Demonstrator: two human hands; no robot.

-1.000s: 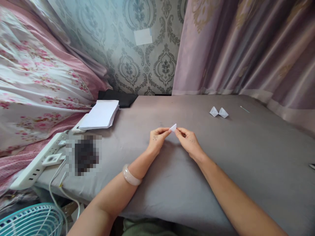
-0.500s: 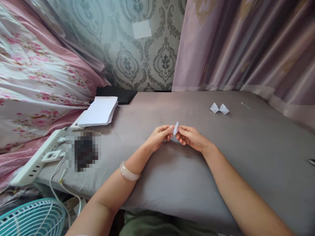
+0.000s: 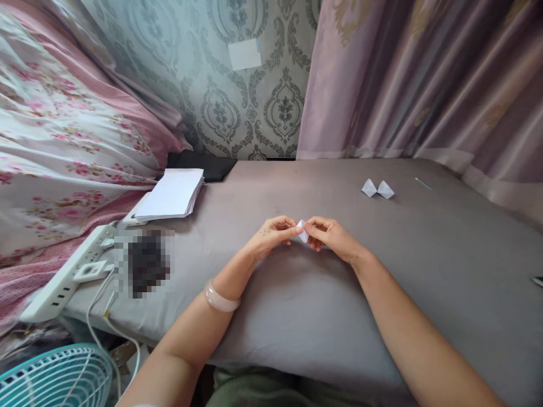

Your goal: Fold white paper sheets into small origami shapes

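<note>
A small folded white paper (image 3: 302, 233) is held between my two hands above the grey cloth-covered table (image 3: 271, 305). My left hand (image 3: 275, 234) pinches its left side, the thumb lying on the paper's face. On the other side my right hand (image 3: 328, 234) grips it between thumb and fingers. The paper shows a narrow diamond shape; my fingertips hide part of it. Farther back on the right stands a white folded paper piece (image 3: 377, 189) with two pointed halves side by side.
At the left lie a stack of white paper (image 3: 172, 195) and a black flat item (image 3: 207, 167). A white power strip (image 3: 55, 288) with cables runs along the left edge, beside a blurred-out dark patch. A blue fan (image 3: 55, 376) stands lower left. A thin stick (image 3: 423, 183) lies back right.
The folded paper has turned in my fingers, from a small triangle to an edge-on wedge and now to a diamond face. Both hands have shifted their grip slightly.
</note>
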